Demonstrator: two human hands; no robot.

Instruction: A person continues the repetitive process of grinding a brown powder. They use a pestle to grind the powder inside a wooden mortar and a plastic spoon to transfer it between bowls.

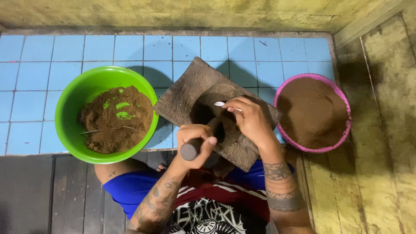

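Head view, looking straight down. Left hand is clenched around a dark cylindrical pestle, round butt end facing the camera, shaft running down into the hollow of a rough dark-brown wooden mortar block. The block sits tilted, one corner up on the blue-tiled bench, near edge overhanging toward the person's lap.

Right hand lies on top of the block just right of the hollow, fingers pinched on a small white spoon; the spoon's bowl pokes out to the left, over the hollow's rim. The two hands are close together, not touching.

Left of the block: round green plastic bowl, partly filled with clumpy brown powder; a few green patches of bowl show through the heap. A thin metal spoon lies across the powder, handle pointing left. The bowl rim just touches or overlaps the block's left corner; I can't tell which.

Right of the block: round pink-rimmed bowl, filled nearly to the rim with finer, smoother brown powder. It sits just beside the block, at the bench's right end.

Both bowls overhang the bench's front edge. Below that are dark wooden floor planks. Both forearms are tattooed; the person wears blue shorts and a dark printed shirt.
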